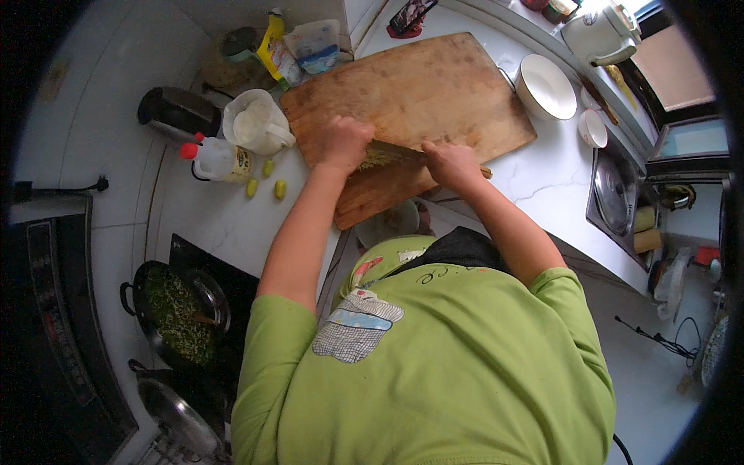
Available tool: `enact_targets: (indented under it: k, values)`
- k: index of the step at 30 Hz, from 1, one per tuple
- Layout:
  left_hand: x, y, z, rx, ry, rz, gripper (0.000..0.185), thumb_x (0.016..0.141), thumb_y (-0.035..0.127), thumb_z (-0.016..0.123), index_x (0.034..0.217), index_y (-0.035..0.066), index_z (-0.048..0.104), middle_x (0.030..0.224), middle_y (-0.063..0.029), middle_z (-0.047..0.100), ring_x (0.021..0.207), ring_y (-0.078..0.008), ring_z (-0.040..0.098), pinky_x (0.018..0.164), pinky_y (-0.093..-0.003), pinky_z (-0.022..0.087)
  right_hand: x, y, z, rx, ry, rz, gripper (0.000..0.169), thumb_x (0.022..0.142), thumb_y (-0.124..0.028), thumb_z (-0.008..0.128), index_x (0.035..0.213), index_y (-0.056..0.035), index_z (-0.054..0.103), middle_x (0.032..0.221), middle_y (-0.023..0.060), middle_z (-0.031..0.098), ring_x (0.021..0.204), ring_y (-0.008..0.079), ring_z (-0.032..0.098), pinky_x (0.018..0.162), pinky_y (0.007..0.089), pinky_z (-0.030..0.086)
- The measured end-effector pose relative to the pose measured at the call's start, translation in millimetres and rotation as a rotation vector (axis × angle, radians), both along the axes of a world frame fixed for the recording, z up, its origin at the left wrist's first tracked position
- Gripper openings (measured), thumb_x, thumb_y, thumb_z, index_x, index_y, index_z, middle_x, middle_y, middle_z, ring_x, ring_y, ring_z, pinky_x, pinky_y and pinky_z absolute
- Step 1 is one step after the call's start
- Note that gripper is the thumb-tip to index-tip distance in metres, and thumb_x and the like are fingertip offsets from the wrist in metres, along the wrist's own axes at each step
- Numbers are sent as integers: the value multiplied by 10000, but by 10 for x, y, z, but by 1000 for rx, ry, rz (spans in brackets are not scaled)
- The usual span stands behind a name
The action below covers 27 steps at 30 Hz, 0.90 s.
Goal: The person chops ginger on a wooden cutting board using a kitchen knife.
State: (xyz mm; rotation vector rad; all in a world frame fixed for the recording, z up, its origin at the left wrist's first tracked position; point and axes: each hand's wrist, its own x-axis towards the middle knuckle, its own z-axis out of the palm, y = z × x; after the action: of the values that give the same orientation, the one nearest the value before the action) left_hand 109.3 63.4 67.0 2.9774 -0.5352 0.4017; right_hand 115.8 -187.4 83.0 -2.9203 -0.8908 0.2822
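Observation:
A large wooden cutting board (418, 87) lies on the counter before me. Across its near part runs a kitchen knife (398, 149), its blade spanning the gap between my two hands. My right hand (454, 164) is closed around the handle side, and the end of a wooden handle (486, 172) sticks out past it. At the blade's other end, my left hand (347, 143) has its fingers curled on the knife; their exact hold is partly hidden. Finely chopped yellowish food (378, 158) lies on the board by the blade, partly covered by the knife and hands.
Left of the board stand a white pitcher (253, 123), a red-capped bottle (224, 160) and three small green fruits (280, 189). A wok of chopped greens (180, 314) sits on the cooktop. At right are a white bowl (546, 87), a small bowl (593, 128) and a sink (616, 186).

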Motion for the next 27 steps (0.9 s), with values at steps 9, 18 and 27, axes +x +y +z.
enact_targets:
  k: [9, 18, 27]
  values:
    - [-283, -13, 7, -110, -99, 64, 63, 655, 54, 636, 657, 111, 609, 698, -79, 645, 735, -262, 630, 713, -406, 476, 58, 91, 225, -111, -5, 80, 143, 865, -253, 554, 924, -124, 566, 734, 128, 652, 702, 356, 645, 568, 495, 478]
    - [-428, -264, 32, -62, -90, 117, 53, 680, 70, 618, 669, 122, 626, 686, -86, 639, 755, -264, 640, 712, -417, 484, 69, -82, 88, -111, 0, 134, 134, 851, -211, 539, 945, -126, 582, 777, 126, 670, 729, 351, 661, 579, 487, 501]
    - [-432, -251, 234, -68, 4, 167, 114, 655, 22, 651, 711, 109, 604, 711, -91, 634, 807, -291, 624, 730, -415, 476, 267, -61, 144, -103, 48, 211, 197, 828, -191, 552, 1016, -158, 601, 843, 132, 686, 770, 337, 675, 618, 476, 524]
